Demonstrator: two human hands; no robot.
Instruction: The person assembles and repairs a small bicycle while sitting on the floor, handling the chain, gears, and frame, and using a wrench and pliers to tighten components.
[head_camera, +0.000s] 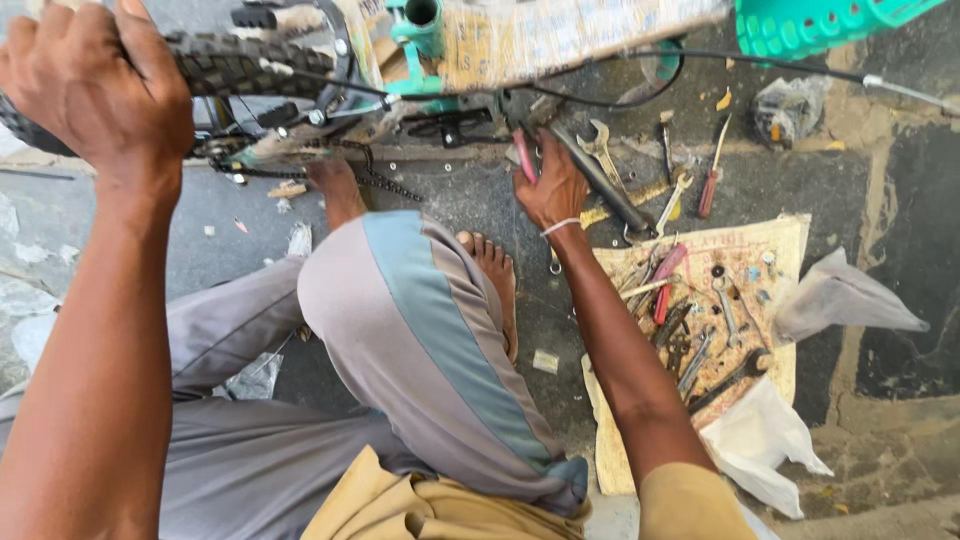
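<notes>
Hands at work on an upturned teal bicycle (430, 30), seen from above the seated person's knees.

The left hand (95, 85) is raised at the end of a straight arm, fingers curled over the knobby tyre (235, 65) and gripping it; the fingertips are hidden behind the tread. The right hand (550, 190) reaches forward, wrist bent, fingers closed around a pink-handled tool (524, 155) just under the frame, beside the crank; the tool's working end is hidden and its kind is hard to tell. The chain (385, 183) hangs slack above a bare foot (495, 275). Spanners and pliers lie jumbled on a cloth (775, 245) to the right, many overlapping and indistinct.
</notes>
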